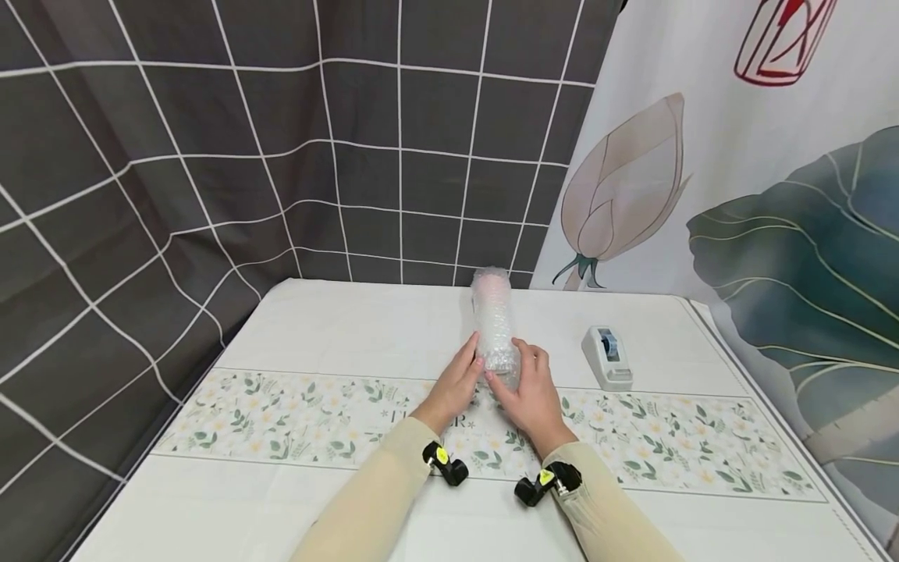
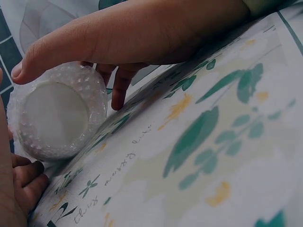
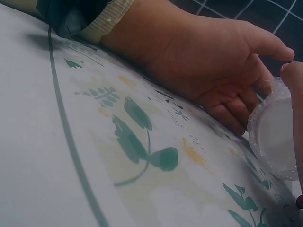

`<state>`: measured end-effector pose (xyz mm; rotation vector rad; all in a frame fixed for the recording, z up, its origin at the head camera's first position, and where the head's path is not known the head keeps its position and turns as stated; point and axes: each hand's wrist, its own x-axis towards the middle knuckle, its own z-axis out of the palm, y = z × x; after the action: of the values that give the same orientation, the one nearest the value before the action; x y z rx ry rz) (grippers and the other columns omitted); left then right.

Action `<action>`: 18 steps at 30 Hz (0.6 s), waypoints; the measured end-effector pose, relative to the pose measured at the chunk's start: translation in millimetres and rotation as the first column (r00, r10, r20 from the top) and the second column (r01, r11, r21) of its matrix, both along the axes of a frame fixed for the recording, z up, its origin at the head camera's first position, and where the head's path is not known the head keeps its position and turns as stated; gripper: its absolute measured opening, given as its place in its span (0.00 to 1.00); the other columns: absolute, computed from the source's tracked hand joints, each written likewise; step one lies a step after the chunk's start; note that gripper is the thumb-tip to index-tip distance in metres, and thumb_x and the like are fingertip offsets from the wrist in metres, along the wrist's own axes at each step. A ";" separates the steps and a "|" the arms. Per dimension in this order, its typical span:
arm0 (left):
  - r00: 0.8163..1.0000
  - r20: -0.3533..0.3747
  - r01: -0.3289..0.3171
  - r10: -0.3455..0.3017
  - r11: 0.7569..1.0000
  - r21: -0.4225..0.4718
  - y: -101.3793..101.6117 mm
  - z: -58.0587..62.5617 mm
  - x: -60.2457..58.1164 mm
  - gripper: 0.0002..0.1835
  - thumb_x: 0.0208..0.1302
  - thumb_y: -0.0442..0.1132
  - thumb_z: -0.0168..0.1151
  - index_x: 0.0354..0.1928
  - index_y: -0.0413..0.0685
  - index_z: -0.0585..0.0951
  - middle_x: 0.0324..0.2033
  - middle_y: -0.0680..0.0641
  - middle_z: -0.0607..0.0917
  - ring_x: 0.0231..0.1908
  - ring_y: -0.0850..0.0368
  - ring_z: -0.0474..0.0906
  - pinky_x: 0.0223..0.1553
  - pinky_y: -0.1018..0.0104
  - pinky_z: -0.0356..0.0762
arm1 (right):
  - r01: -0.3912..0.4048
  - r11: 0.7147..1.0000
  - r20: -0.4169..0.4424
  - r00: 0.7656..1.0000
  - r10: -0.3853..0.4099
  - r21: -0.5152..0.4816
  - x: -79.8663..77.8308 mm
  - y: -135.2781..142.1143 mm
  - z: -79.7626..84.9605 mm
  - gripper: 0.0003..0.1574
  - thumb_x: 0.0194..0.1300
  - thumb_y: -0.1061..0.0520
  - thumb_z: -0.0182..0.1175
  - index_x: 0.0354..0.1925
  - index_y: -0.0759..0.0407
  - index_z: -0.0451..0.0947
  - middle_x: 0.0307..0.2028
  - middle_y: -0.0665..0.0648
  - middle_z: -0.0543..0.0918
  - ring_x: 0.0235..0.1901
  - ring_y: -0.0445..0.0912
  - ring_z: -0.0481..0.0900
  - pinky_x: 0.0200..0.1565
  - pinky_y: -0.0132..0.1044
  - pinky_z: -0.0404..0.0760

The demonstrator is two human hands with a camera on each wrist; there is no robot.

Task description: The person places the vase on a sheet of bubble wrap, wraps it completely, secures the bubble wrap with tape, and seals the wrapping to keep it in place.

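Note:
A bubble-wrapped cylinder (image 1: 495,316), pinkish toward its far end, lies on the table and points away from me. Its round pale end (image 2: 56,111) faces back toward my wrists in the left wrist view. My left hand (image 1: 453,388) holds the near end from the left, with its thumb near the top and fingers along the side. On the opposite side, my right hand (image 1: 531,396) holds the same end, its thumb bent toward the wrap. The wrap hides what exactly is inside.
A white tape dispenser (image 1: 607,359) with a bluish roll stands to the right on the table. Beneath the hands runs a floral band (image 1: 295,417) on the white tabletop (image 1: 351,320). A dark grid curtain (image 1: 351,179) and a flower-printed curtain (image 1: 632,187) hang behind.

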<state>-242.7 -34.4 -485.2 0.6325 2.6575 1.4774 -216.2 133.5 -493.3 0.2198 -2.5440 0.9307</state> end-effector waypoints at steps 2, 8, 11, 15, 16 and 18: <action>1.000 -0.006 -0.003 0.003 1.000 -0.001 -0.2 -0.9 0.4 0.34 0.80 0.50 0.29 0.81 0.43 0.44 0.79 0.43 0.49 0.78 0.46 0.46 0.75 0.49 0.48 | -0.002 1.000 0.000 1.000 0.002 -0.002 0.5 -0.1 0.3 0.50 0.63 0.37 0.64 0.73 0.56 0.59 0.62 0.71 0.65 0.53 0.67 0.76 0.50 0.62 0.79; 1.000 -0.007 -0.024 0.024 1.000 0.007 -0.1 -0.2 1.4 0.34 0.81 0.51 0.29 0.81 0.44 0.43 0.79 0.42 0.50 0.78 0.45 0.47 0.75 0.48 0.48 | -0.007 1.000 -0.003 1.000 0.007 0.002 0.7 0.0 0.9 0.50 0.63 0.37 0.64 0.73 0.57 0.58 0.63 0.71 0.65 0.54 0.67 0.75 0.51 0.62 0.78; 0.999 -0.010 -0.030 0.030 0.999 0.015 -0.1 1.3 1.3 0.34 0.81 0.52 0.29 0.81 0.43 0.43 0.79 0.40 0.50 0.78 0.45 0.47 0.75 0.49 0.47 | -0.009 1.000 -0.008 1.000 0.009 0.002 -0.4 0.2 1.1 0.51 0.63 0.37 0.64 0.74 0.57 0.58 0.63 0.71 0.65 0.54 0.67 0.75 0.51 0.62 0.78; 0.999 -0.016 -0.044 0.044 0.999 0.016 -0.5 2.5 1.4 0.35 0.80 0.52 0.28 0.81 0.43 0.42 0.79 0.40 0.49 0.78 0.45 0.46 0.76 0.50 0.46 | -0.010 1.000 -0.011 1.000 0.010 -0.004 -0.7 0.0 2.3 0.51 0.63 0.37 0.64 0.73 0.57 0.58 0.63 0.71 0.65 0.54 0.67 0.75 0.51 0.62 0.78; 0.999 -0.020 -0.049 0.049 0.999 0.018 -0.6 2.6 1.6 0.35 0.80 0.52 0.28 0.81 0.43 0.42 0.79 0.40 0.49 0.78 0.45 0.46 0.76 0.50 0.46 | -0.009 1.000 -0.011 1.000 0.009 -0.005 -0.8 0.0 2.6 0.50 0.63 0.37 0.64 0.73 0.57 0.58 0.63 0.71 0.65 0.54 0.67 0.75 0.51 0.62 0.78; 0.998 -0.023 -0.059 0.059 0.998 0.019 -0.8 3.0 1.6 0.35 0.80 0.52 0.28 0.81 0.43 0.43 0.79 0.40 0.50 0.78 0.45 0.46 0.76 0.51 0.46 | -0.008 1.000 -0.013 1.000 0.008 -0.008 -0.8 0.0 3.3 0.50 0.63 0.37 0.64 0.73 0.57 0.59 0.63 0.71 0.65 0.54 0.67 0.75 0.51 0.62 0.78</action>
<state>-241.0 -35.3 -482.2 0.5815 2.7061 1.5199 -217.0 133.5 -490.0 0.2328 -2.5285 0.9389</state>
